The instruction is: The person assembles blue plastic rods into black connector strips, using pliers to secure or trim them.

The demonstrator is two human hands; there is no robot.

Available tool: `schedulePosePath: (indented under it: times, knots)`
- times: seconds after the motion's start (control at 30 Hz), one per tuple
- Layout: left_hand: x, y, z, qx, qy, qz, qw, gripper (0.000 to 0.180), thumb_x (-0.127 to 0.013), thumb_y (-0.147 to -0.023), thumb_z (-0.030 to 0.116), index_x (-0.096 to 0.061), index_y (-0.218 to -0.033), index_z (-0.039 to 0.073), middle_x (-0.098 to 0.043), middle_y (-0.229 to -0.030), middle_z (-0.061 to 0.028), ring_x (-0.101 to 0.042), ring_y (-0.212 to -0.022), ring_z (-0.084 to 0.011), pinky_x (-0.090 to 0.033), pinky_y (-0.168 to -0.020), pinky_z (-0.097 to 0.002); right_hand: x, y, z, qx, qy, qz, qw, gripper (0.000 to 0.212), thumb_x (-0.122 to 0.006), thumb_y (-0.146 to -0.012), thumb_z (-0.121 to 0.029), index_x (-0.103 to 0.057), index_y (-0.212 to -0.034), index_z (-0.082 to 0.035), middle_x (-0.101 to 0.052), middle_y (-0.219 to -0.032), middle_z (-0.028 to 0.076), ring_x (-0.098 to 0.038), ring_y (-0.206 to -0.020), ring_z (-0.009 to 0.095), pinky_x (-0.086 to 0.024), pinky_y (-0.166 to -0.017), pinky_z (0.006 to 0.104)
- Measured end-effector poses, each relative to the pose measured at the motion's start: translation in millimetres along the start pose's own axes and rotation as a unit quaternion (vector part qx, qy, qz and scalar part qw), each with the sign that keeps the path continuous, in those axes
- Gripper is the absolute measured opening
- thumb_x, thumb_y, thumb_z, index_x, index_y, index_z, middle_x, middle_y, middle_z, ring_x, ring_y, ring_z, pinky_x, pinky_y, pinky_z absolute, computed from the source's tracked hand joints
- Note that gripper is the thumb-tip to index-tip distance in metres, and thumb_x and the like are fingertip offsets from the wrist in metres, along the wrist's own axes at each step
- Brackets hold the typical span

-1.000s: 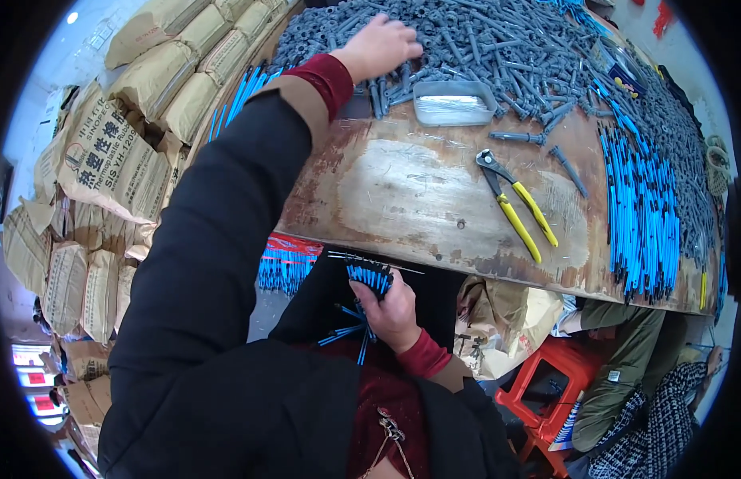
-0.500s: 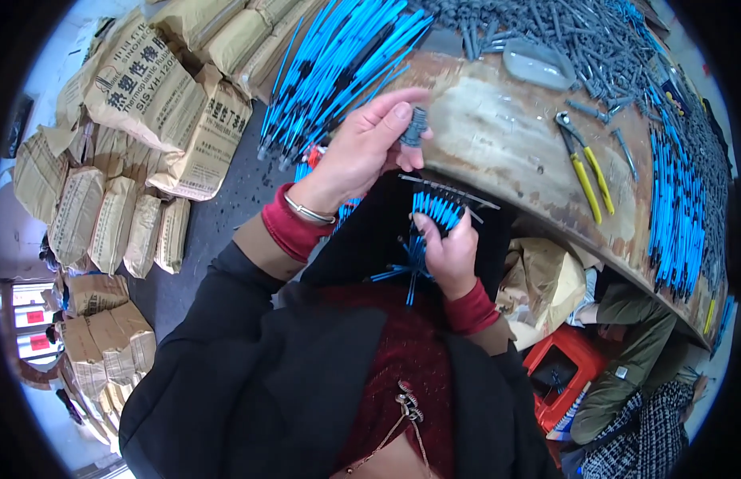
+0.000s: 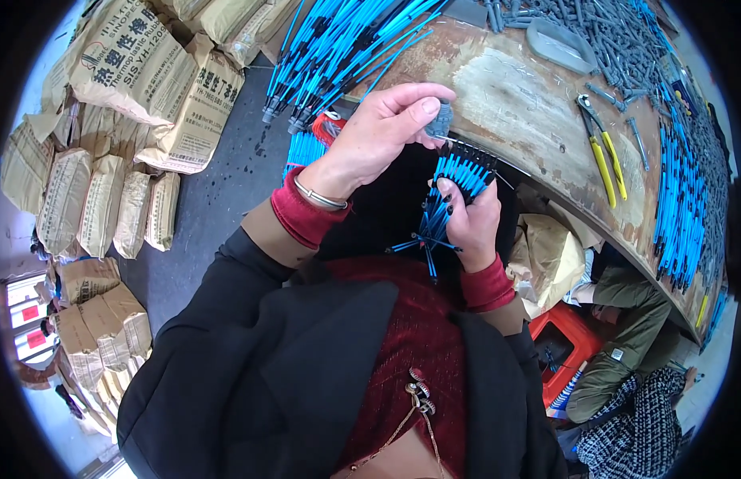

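My left hand [image 3: 374,136] pinches a grey ribbed plastic piece [image 3: 440,120] between thumb and fingers, close to the table edge; it may be more than one piece. Just below and to the right, my right hand [image 3: 476,222] is closed around a bundle of thin blue rods [image 3: 460,172] with black parts on them. The rods fan out in a row at their top ends, along a thin metal bar that my left fingers nearly meet. Other blue rod ends spread out below the fist. Whether the grey piece touches a rod is hidden by my fingers.
On the wooden table [image 3: 506,96] lie yellow-handled pliers [image 3: 606,164], a clear plastic dish [image 3: 560,46], a heap of grey plastic plugs [image 3: 614,40] and blue rods [image 3: 680,207]. More blue rods [image 3: 338,48] jut at its left. Paper sacks [image 3: 123,64] and a seated person [image 3: 626,343] flank me.
My left hand has moved slightly right and down with the grey piece, and my right hand has risen with the rods. Both are now close together at the bar.
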State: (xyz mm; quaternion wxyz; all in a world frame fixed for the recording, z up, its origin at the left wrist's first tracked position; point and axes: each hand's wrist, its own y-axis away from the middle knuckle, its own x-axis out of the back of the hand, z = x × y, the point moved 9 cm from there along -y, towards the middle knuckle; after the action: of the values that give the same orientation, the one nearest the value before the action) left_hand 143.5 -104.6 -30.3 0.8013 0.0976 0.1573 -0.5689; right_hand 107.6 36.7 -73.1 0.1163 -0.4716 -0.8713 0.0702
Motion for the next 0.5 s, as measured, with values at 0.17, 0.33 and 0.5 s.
schedulePosePath:
  times: [0.17, 0.33, 0.5]
  knots:
    - [-1.6, -1.9, 2.6, 0.002, -0.036, 0.003, 0.999, 0.026, -0.052, -0.092, 0.017, -0.058, -0.112, 0.001, -0.062, -0.086, -0.0032, -0.057, -0.072, -0.0071, -0.051, -0.066, -0.0221, -2.6, -0.6, 1.5, 0.014, 0.055, -0.033, 0.998, 0.019, -0.059, -0.085, -0.005, -0.052, -0.101, 0.000, -0.068, -0.078, 0.010, -0.065, -0.068, 0.013, -0.049, -0.060, 0.0243]
    - [0.4, -5.0, -2.7, 0.014, -0.029, -0.007, 0.999, 0.024, -0.052, -0.092, 0.016, -0.059, -0.110, 0.001, -0.062, -0.085, -0.0022, -0.059, -0.073, -0.0068, -0.051, -0.067, -0.0216, -1.3, -0.3, 3.0, -0.007, 0.035, -0.025, 0.999, 0.019, -0.060, -0.085, -0.005, -0.053, -0.101, 0.000, -0.068, -0.078, 0.010, -0.065, -0.068, 0.014, -0.050, -0.061, 0.0254]
    - [0.1, -6.3, -2.2, 0.008, -0.024, -0.005, 1.000, 0.025, -0.055, -0.091, 0.019, -0.061, -0.105, 0.000, -0.062, -0.086, -0.0029, -0.058, -0.074, -0.0079, -0.048, -0.066, -0.0213, -1.3, -1.3, -0.3, 0.015, 0.048, -0.022, 0.999, 0.018, -0.060, -0.084, -0.005, -0.053, -0.100, 0.000, -0.067, -0.077, 0.009, -0.065, -0.068, 0.014, -0.050, -0.061, 0.0250]
